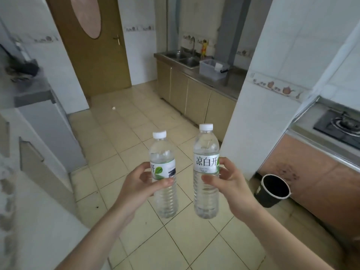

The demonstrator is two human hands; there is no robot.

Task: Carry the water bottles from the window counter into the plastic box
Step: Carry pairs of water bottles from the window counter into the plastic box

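Note:
I hold two clear water bottles upright in front of me over the tiled floor. My left hand (140,184) grips the left bottle (164,158) around its white and green label. My right hand (228,180) grips the right bottle (206,151), slightly taller in view, at its label with black characters. Both bottles have white caps and look full. The translucent plastic box (211,72) stands far ahead on the steel counter, to the right of the sink.
A double sink (183,57) with a tap is set in the far counter above beige cabinets. A white tiled pillar (263,94) stands right of my path. A black bin (272,190) sits on the floor at right, below a gas hob (339,123). A brown door (93,45) is at the back.

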